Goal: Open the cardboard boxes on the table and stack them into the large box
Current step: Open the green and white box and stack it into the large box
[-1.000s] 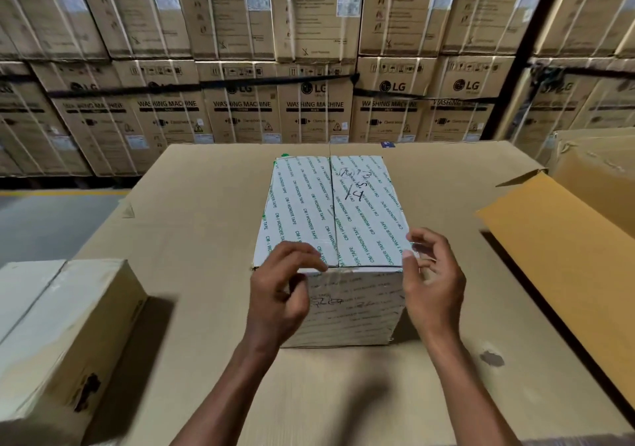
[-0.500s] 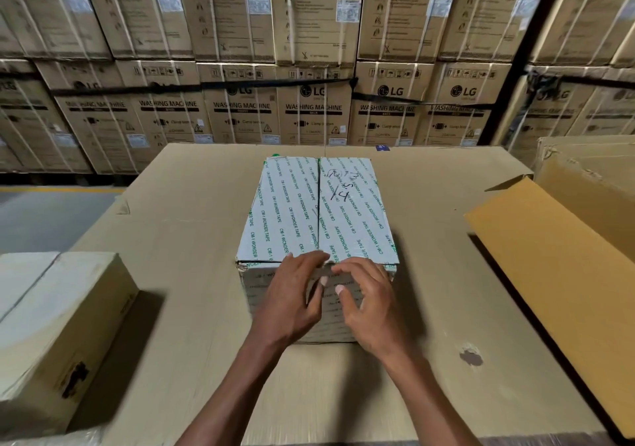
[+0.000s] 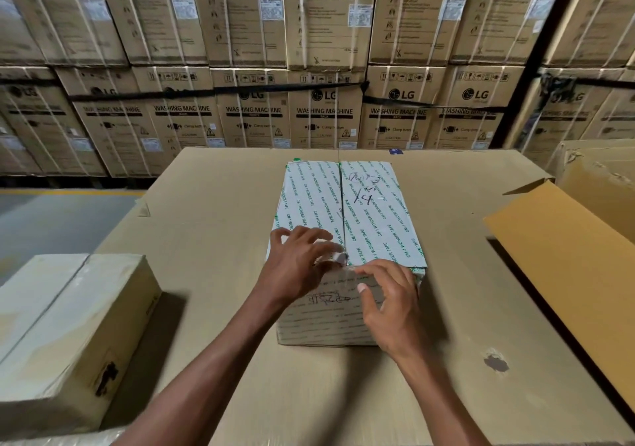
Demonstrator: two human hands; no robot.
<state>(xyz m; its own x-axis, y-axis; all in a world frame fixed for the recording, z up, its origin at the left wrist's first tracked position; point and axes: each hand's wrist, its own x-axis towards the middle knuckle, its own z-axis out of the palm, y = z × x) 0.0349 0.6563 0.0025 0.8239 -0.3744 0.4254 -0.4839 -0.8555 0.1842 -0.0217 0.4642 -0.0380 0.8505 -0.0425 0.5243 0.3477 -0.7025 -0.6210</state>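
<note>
left hand [image 3: 299, 267] pinching tape, taped box [image 3: 371, 212] lengthwise away

Dim overhead light, wide-angle edge warp

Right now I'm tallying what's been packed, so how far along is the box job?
Nothing looks finished. The taped box stands sealed on the table. In hand: the left hand and right hand work at its near top edge, where the tape seems to be lifting. Left: open it, open the plain box at the left, and stack both in the large box on the right, whose inside is out of view.
</note>
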